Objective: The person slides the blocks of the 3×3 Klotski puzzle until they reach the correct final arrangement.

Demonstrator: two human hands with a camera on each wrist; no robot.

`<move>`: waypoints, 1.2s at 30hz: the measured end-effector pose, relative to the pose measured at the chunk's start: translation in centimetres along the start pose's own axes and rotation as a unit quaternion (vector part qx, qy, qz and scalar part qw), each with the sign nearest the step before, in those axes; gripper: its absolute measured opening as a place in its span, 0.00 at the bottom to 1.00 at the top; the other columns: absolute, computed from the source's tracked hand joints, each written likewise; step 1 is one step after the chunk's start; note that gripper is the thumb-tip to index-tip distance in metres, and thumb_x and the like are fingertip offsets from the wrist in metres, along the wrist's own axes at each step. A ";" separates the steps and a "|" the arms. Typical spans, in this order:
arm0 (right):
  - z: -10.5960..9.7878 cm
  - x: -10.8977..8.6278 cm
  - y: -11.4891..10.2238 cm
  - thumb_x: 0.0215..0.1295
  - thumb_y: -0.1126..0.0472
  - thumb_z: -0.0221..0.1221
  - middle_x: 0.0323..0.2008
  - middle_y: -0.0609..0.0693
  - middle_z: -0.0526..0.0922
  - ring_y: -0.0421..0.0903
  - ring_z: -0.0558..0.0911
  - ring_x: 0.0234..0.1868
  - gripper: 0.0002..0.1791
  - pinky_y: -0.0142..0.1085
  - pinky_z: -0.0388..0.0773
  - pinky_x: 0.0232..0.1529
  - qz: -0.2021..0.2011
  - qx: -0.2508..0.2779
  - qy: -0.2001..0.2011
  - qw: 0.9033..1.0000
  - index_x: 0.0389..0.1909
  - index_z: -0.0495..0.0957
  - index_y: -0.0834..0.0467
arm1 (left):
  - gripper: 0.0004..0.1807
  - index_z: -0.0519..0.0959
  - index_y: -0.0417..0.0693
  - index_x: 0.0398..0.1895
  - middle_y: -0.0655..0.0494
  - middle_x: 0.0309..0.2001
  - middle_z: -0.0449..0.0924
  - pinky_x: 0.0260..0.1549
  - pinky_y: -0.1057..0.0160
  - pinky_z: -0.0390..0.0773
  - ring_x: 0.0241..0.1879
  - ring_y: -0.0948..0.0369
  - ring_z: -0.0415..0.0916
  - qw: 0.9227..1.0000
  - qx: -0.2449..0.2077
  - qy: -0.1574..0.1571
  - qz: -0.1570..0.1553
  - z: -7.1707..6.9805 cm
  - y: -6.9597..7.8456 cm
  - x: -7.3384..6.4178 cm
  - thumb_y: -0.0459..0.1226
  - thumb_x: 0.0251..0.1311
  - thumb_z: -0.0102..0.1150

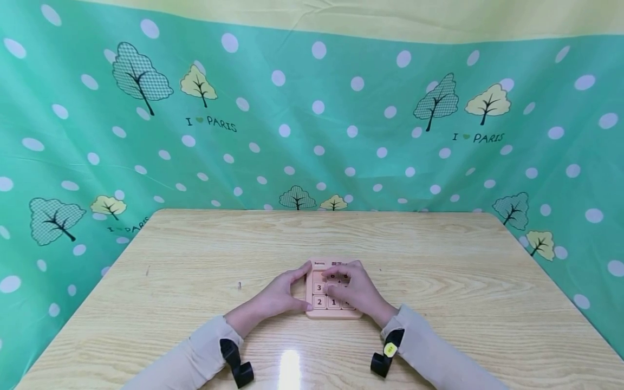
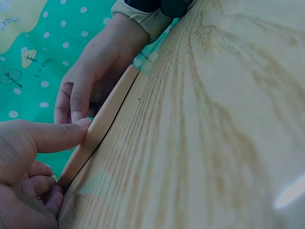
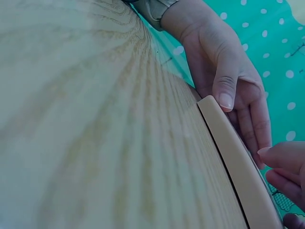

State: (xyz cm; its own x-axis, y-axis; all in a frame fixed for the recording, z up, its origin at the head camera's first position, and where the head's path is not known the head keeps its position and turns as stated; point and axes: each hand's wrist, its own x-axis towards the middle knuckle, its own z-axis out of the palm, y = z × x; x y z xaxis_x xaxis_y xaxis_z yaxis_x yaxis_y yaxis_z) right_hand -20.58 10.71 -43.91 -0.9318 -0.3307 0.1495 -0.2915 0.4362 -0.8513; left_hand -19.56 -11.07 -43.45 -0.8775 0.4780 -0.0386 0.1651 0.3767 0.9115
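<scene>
A pink number sliding puzzle (image 1: pixel 333 313) lies flat on the table, with square numbered tiles; 3, 2 and 1 are legible. In the head view my left hand (image 1: pixel 279 294) holds the puzzle's left side, thumb at the near corner and a finger toward the far one. Over the tiles hovers my right hand (image 1: pixel 358 288), index finger and thumb apart, their tips at the tiles by an unfilled slot in the upper left. It hides much of the right columns. From the left wrist, the left thumb (image 2: pixel 64 137) touches the puzzle's side edge (image 2: pixel 102 121).
The puzzle sits on a wood-grain table (image 1: pixel 195 244). Behind it hangs a green curtain (image 1: pixel 253 108) with white dots and printed trees. Black wrist straps (image 1: pixel 236 363) circle both beige sleeves. A bright light reflection (image 1: pixel 290 368) shows near the front.
</scene>
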 end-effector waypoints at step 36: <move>0.6 0.5 -0.2 0.49 0.60 0.70 0.44 0.47 0.81 0.44 0.66 0.41 0.14 0.37 0.65 0.44 -0.003 -0.037 0.028 0.999 0.40 0.85 0.52 | 0.52 0.52 0.39 0.72 0.48 0.73 0.50 0.70 0.51 0.44 0.72 0.51 0.44 1.000 -0.004 -0.004 0.003 0.0 -0.3 0.1 0.34 0.44 0.72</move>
State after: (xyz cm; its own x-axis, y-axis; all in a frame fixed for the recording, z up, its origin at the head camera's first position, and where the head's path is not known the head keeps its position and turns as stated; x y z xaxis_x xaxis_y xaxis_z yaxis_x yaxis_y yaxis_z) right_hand -20.88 9.93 -43.93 -0.9402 -0.2866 0.1842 -0.3100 0.4954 -0.8114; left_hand -19.69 -11.18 -43.73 -0.8730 0.4863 -0.0368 0.1663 0.3676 0.9150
